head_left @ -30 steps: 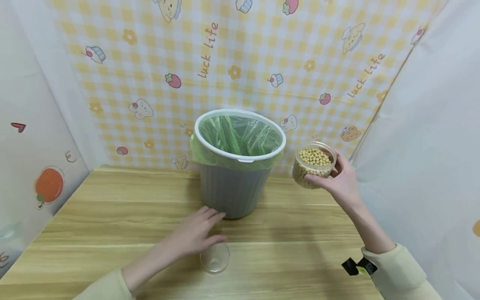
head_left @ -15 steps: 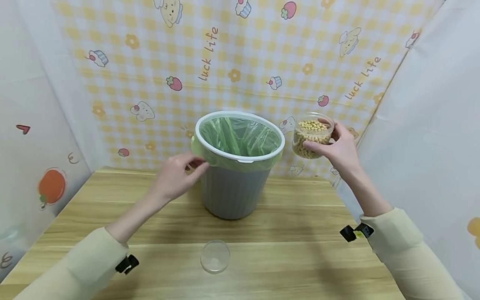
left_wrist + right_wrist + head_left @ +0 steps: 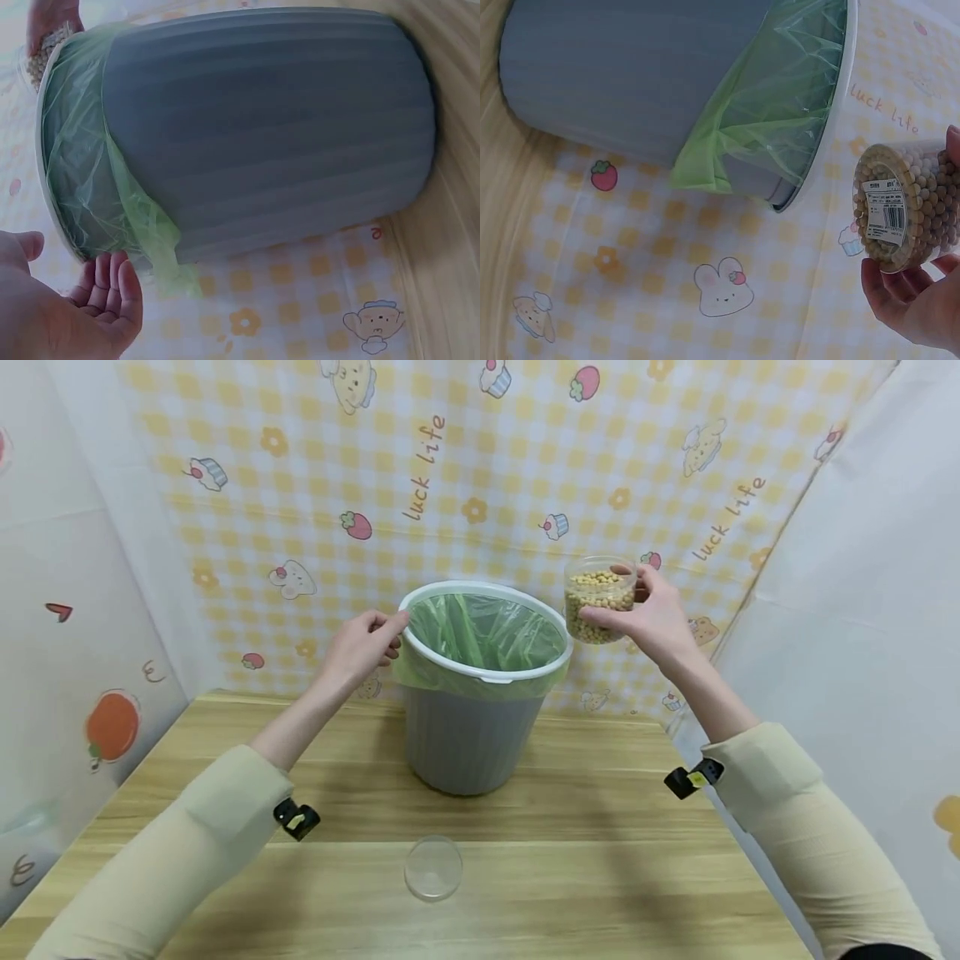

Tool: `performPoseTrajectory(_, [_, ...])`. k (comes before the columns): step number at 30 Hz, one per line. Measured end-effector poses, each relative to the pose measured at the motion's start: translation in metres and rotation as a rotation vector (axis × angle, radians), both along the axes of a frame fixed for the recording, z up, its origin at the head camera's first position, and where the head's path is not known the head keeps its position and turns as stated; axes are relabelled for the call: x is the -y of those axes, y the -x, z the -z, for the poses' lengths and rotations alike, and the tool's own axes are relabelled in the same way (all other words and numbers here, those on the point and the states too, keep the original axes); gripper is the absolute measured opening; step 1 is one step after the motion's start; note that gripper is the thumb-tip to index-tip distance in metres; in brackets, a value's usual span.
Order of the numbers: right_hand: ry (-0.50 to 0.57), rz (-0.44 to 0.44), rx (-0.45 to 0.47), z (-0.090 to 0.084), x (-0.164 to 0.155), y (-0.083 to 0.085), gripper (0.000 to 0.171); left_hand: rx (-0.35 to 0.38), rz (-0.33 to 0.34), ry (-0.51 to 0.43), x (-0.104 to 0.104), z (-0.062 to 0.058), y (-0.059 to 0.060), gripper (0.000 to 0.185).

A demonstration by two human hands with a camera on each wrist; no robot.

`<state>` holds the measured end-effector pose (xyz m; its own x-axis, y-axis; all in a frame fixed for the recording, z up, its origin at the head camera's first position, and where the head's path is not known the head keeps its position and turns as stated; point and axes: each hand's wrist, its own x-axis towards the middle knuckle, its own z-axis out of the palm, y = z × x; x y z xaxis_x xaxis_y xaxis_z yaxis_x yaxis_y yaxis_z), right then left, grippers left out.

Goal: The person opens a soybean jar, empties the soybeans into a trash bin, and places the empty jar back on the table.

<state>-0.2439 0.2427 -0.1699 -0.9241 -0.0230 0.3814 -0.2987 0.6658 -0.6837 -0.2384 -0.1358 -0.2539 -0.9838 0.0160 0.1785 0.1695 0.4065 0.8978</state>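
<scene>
While the right hand (image 3: 662, 618), fingers curled, grips a lidless jar (image 3: 576, 610) of beans (image 3: 594, 579) beside the bin (image 3: 467, 735), the left hand (image 3: 360, 647) lies half-curled at its rim (image 3: 487, 676), hold unclear; tipping short of the opening could spill beans.

In mid-frame, a grey ribbed bin (image 3: 285, 127), white rim (image 3: 40, 142) toward the left, translucent green bag (image 3: 157, 232) folded over it. At lower left, left hand (image 3: 82, 319), fingers curled at the rim. At upper left, right hand (image 3: 52, 15) (cut off by the top edge) with a container of pale beans (image 3: 45, 58). Along the right, wooden tabletop (image 3: 459, 165); at bottom, checked cloth (image 3: 274, 277).
</scene>
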Motion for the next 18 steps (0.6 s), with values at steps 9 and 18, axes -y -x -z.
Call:
performPoseTrajectory(9, [-0.090, -0.026, 0.036, -0.006, 0.022, 0.012, 0.089, 0.090, -0.028, -0.022, -0.007, -0.003, 0.012, 0.054])
performPoseTrajectory(18, [-0.200, -0.055, 0.012, -0.007, 0.037, 0.025, 0.090, 0.083, -0.032, -0.067, -0.010, 0.001, 0.018, 0.038])
